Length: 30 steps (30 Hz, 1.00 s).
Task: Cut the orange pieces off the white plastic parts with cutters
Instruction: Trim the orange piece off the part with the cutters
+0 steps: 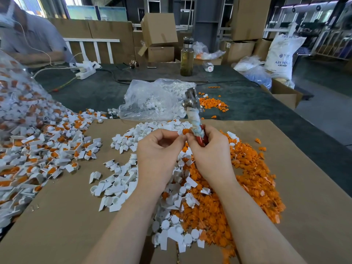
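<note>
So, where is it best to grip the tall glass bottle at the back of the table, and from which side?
Grip the tall glass bottle around its straight middle body, coming from the near side. It stands upright, the near side looks free of clutter, and its dark cap end is narrower, probably a poorer hold than the body.

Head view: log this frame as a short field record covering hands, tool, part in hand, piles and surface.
left hand: pinches a small white plastic part with an orange piece
right hand: grips red-handled metal cutters, head pointing up and away; also touches the part
cutting: cutter head is away from the part
uncut stock: white-and-orange parts spilling from a clear bag, at left
sorted piles: white plastic parts centre; orange cut-off pieces at right
surface: brown cardboard sheet
</note>
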Each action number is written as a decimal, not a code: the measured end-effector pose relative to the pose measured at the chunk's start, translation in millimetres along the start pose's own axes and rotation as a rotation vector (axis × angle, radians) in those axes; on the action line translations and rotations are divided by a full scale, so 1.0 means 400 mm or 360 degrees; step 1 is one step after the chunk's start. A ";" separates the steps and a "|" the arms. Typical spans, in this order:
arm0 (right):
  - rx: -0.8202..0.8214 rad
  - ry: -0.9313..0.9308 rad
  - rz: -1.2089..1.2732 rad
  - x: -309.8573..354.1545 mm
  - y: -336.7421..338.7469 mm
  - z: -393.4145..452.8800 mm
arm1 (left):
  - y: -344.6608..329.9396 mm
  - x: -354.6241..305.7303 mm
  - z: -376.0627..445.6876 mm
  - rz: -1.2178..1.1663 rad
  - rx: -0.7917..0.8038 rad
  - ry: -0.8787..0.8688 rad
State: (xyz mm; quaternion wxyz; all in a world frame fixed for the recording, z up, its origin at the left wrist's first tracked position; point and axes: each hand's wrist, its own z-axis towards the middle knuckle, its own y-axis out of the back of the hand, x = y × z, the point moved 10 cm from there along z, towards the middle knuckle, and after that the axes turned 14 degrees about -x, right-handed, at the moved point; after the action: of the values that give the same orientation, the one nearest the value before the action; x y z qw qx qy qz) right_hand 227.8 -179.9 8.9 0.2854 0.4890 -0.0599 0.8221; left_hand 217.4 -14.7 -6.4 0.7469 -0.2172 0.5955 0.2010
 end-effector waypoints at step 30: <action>0.0591 -0.0236 0.0104 -0.025 -0.031 -0.014 | 0.009 0.016 0.027 -0.0301 -0.0016 0.0105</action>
State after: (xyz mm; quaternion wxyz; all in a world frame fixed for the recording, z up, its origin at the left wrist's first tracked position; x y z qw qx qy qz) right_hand 233.6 -171.7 -4.5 0.1582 0.5902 0.0562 0.7896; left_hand 225.3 -5.4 -10.7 0.7414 -0.2826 0.5956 0.1253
